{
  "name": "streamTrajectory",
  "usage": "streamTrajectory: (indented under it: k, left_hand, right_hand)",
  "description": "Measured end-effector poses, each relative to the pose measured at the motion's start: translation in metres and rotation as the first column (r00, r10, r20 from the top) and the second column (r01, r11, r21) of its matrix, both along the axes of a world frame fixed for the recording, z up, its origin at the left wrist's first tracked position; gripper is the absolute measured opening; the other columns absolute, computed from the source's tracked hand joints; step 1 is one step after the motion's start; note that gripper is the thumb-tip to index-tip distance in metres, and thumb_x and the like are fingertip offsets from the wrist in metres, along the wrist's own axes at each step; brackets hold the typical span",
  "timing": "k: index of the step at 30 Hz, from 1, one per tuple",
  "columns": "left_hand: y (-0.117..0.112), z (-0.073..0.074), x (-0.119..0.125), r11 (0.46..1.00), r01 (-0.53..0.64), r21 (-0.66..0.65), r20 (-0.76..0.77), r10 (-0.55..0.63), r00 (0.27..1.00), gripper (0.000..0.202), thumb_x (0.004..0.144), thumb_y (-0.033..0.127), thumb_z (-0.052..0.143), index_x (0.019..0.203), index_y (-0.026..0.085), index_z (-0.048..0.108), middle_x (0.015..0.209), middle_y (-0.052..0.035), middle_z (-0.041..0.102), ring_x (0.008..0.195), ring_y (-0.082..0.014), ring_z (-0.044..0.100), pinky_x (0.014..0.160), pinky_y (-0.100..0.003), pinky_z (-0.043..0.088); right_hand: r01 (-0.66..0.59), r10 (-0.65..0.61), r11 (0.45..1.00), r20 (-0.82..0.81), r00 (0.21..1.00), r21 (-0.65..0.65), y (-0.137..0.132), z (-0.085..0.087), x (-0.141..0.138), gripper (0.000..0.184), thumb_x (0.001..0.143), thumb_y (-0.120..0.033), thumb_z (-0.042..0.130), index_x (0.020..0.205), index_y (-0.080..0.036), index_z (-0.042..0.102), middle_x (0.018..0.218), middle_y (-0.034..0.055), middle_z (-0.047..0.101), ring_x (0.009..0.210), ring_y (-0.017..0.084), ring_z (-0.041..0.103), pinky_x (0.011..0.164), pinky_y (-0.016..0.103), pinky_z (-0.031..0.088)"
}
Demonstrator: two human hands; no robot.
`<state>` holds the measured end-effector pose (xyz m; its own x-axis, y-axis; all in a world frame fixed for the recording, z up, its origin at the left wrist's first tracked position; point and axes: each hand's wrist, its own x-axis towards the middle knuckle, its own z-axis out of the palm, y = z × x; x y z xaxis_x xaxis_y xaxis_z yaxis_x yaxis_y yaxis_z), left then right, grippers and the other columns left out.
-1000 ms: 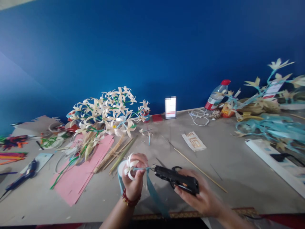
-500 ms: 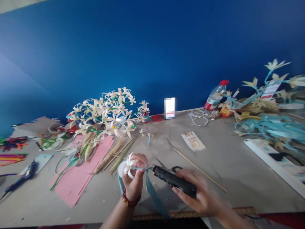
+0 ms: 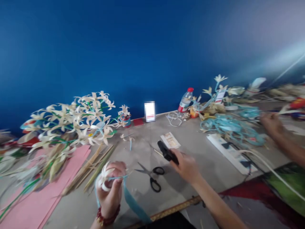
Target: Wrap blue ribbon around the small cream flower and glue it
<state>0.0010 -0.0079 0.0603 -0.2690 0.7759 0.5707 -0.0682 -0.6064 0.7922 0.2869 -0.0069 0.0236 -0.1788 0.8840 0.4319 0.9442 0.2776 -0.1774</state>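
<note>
My left hand (image 3: 110,187) is closed around a small cream paper flower (image 3: 104,178) with a light blue ribbon strip (image 3: 132,202) trailing down from it toward the table edge. Farther out and to the right, my right hand (image 3: 187,165) grips a black glue gun (image 3: 167,152), its nozzle pointing away from the flower. Black-handled scissors (image 3: 151,176) lie on the grey table (image 3: 133,159) between the two hands. The picture is smeared by motion.
A large bunch of cream paper flowers (image 3: 78,119) lies at left over pink paper sheets (image 3: 43,194) and thin sticks (image 3: 95,165). A water bottle (image 3: 186,100), blue ribbon coils (image 3: 228,125) and a white board (image 3: 230,152) sit at right. Another person's hand (image 3: 270,122) reaches in there.
The view has swung to the right. My right hand carried the glue gun away from the flower, farther out over the table, uncovering the scissors. Another person's hand came into view.
</note>
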Motion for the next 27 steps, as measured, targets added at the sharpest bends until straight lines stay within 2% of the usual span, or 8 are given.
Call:
streamTrajectory:
  k: [2,4,9,12,15,17,20,27]
  left_hand:
    - [0.001,0.001,-0.001,0.997,0.079,0.014,0.027,-0.080,0.996,0.009,0.080,0.025,0.067,0.073,0.020,0.065,0.067,-0.0007,0.059,0.066,-0.0180,0.058,0.074,-0.039,0.051]
    - [0.002,0.002,0.000,0.994,0.106,0.010,0.042,-0.106,0.993,0.006,0.080,0.021,0.067,0.075,0.020,0.066,0.069,-0.0012,0.060,0.069,-0.0184,0.058,0.076,-0.039,0.051]
    - [0.004,0.000,0.003,0.989,0.148,0.025,0.076,-0.150,0.986,0.008,0.083,0.020,0.064,0.076,0.019,0.065,0.069,-0.0020,0.059,0.070,-0.0181,0.057,0.071,-0.035,0.049]
    - [0.005,-0.001,0.006,0.986,0.164,0.015,0.089,-0.164,0.982,0.011,0.085,0.025,0.064,0.076,0.018,0.064,0.069,-0.0024,0.058,0.070,-0.0180,0.056,0.066,-0.032,0.047]
    - [0.006,0.000,0.010,0.988,0.153,0.006,0.105,-0.152,0.983,0.011,0.085,0.026,0.066,0.076,0.019,0.064,0.070,-0.0017,0.058,0.071,-0.0173,0.055,0.070,-0.034,0.047]
    - [0.006,0.001,0.012,0.988,0.157,0.006,0.117,-0.156,0.981,0.011,0.086,0.026,0.065,0.077,0.019,0.064,0.071,-0.0018,0.058,0.072,-0.0171,0.055,0.072,-0.034,0.047]
    - [0.004,0.005,0.016,0.988,0.156,0.007,0.134,-0.155,0.979,0.012,0.086,0.026,0.064,0.077,0.018,0.063,0.070,-0.0015,0.057,0.071,-0.0169,0.055,0.071,-0.033,0.047]
    - [-0.001,0.010,0.020,0.992,0.123,0.005,0.147,-0.122,0.982,0.014,0.087,0.026,0.064,0.075,0.018,0.061,0.071,-0.0012,0.056,0.073,-0.0169,0.055,0.074,-0.033,0.048]
  right_hand:
    - [0.178,-0.174,0.984,0.098,0.980,-0.029,0.009,-0.011,0.022,0.032,0.093,-0.033,0.048,0.116,-0.014,0.059,0.086,0.0133,0.076,0.072,0.028,0.071,0.061,0.032,0.049]
    - [0.245,-0.233,0.967,0.151,0.961,-0.065,0.016,-0.019,0.040,0.032,0.095,-0.034,0.046,0.116,-0.014,0.060,0.089,0.0140,0.075,0.076,0.029,0.071,0.064,0.034,0.049]
    - [0.118,-0.093,0.983,0.175,0.980,-0.143,0.021,-0.021,0.067,0.030,0.091,-0.031,0.053,0.115,-0.016,0.059,0.102,0.0130,0.073,0.092,0.028,0.069,0.078,0.036,0.050]
    - [0.049,-0.036,0.997,0.204,0.978,-0.058,0.020,-0.012,0.063,0.038,0.084,-0.034,0.060,0.117,-0.014,0.059,0.106,0.0160,0.070,0.099,0.034,0.065,0.084,0.044,0.049]
    - [-0.013,-0.001,0.984,0.078,0.997,0.180,0.012,-0.001,0.034,0.025,0.088,-0.028,0.059,0.109,-0.015,0.061,0.103,0.0141,0.069,0.096,0.032,0.064,0.084,0.046,0.050]
    - [-0.155,0.174,0.926,-0.025,0.984,0.345,0.003,0.005,0.001,0.016,0.088,-0.020,0.061,0.104,-0.017,0.062,0.096,0.0104,0.070,0.092,0.027,0.066,0.086,0.043,0.051]
    - [-0.329,0.424,0.843,-0.150,0.893,0.425,-0.007,0.010,-0.054,0.021,0.086,-0.013,0.063,0.105,-0.020,0.062,0.093,0.0076,0.070,0.092,0.024,0.066,0.083,0.039,0.054]
    - [-0.298,0.549,0.722,-0.255,0.796,0.624,0.002,0.027,-0.130,0.026,0.080,-0.015,0.071,0.104,-0.020,0.062,0.093,0.0073,0.068,0.091,0.024,0.064,0.088,0.041,0.052]
